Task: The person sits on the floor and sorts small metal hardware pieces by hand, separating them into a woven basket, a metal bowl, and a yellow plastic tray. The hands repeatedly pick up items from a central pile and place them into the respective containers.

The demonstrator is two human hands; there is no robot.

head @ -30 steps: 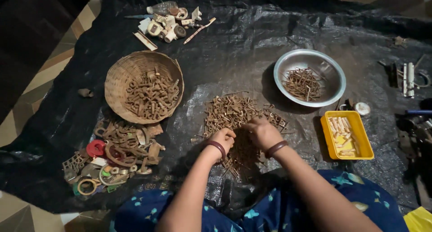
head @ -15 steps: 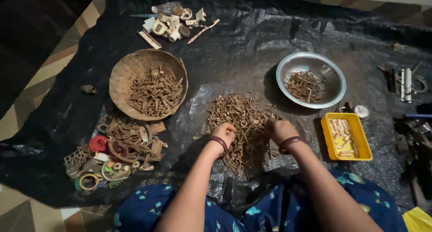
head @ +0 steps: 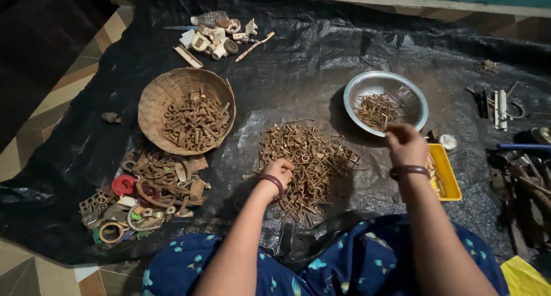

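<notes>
A heap of rusty nails and small hardware (head: pixel 307 155) lies on the black plastic sheet (head: pixel 298 66) in front of me. My left hand (head: pixel 279 172) rests curled on the heap's left edge, fingers down among the pieces. My right hand (head: pixel 403 142) is lifted over the near rim of the steel bowl (head: pixel 410 95), fingers pinched together; what it holds is too small to make out. The bowl holds rusty nails (head: pixel 376 109). Both wrists wear dark bangles.
A wicker basket (head: pixel 166 89) of rusty bolts sits at the left, with rusty brackets and coloured rings (head: pixel 149 190) below it. A yellow tray (head: pixel 445 172) lies by my right wrist. White plastic parts (head: pixel 215 35) lie far back, tools (head: pixel 502 109) at the right.
My right hand left the heap and rose to the right toward the steel bowl. My left hand stayed on the heap's left edge. The view shifted slightly.
</notes>
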